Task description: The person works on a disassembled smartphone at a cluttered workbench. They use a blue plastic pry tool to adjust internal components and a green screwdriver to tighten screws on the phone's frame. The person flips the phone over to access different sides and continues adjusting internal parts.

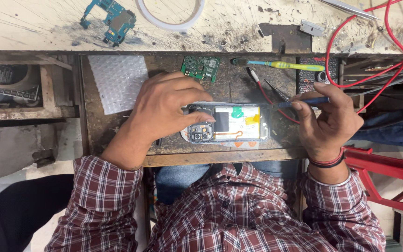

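Dark, scarred wood: a small workbench (117, 135) seen from the head camera, with a pale scratched shelf (33, 28) above it.

Opened phone (227, 123), back cover off, lying flat at the bench's middle on a white pad; white battery showing, with green and yellow tape.

Left hand (164, 109): laid over the phone's left end, fingers curled and pressing on the frame near the camera block.

Right hand (330, 121): fingers pinched round a blue-handled screwdriver (304, 101), its tip at the phone's upper right corner.

Green circuit board (200, 68) just behind the phone. Yellow and blue tool (285, 65) beside it. Bubble wrap (117, 81) to the left. Blue circuit board (110, 18) and tape roll (171, 14) on the shelf. Red wires (374, 51) loop at right.
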A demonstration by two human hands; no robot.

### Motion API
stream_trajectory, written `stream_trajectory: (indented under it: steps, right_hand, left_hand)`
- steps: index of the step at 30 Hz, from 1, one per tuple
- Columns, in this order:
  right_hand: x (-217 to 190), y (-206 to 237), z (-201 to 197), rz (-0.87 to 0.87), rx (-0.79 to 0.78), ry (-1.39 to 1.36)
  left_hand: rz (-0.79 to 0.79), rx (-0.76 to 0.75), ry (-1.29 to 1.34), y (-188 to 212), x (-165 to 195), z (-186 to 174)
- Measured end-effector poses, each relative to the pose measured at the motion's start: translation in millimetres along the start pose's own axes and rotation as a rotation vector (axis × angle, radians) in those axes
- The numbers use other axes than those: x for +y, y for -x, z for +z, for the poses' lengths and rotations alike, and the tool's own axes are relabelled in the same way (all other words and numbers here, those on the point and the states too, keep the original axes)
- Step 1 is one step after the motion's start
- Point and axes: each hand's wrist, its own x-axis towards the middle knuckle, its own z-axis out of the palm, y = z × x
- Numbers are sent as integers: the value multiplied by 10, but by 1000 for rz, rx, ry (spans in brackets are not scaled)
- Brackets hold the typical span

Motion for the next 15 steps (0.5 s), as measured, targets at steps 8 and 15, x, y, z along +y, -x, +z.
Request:
stream_trajectory:
  steps: [8,15]
  right_hand:
    - [-86,-57,21,-23,-7,16]
    - [-181,-210,-2,-211,-191,1]
  left_hand:
    - [68,81,-22,21,52,-126]
    - [203,363,81,53,332,-426]
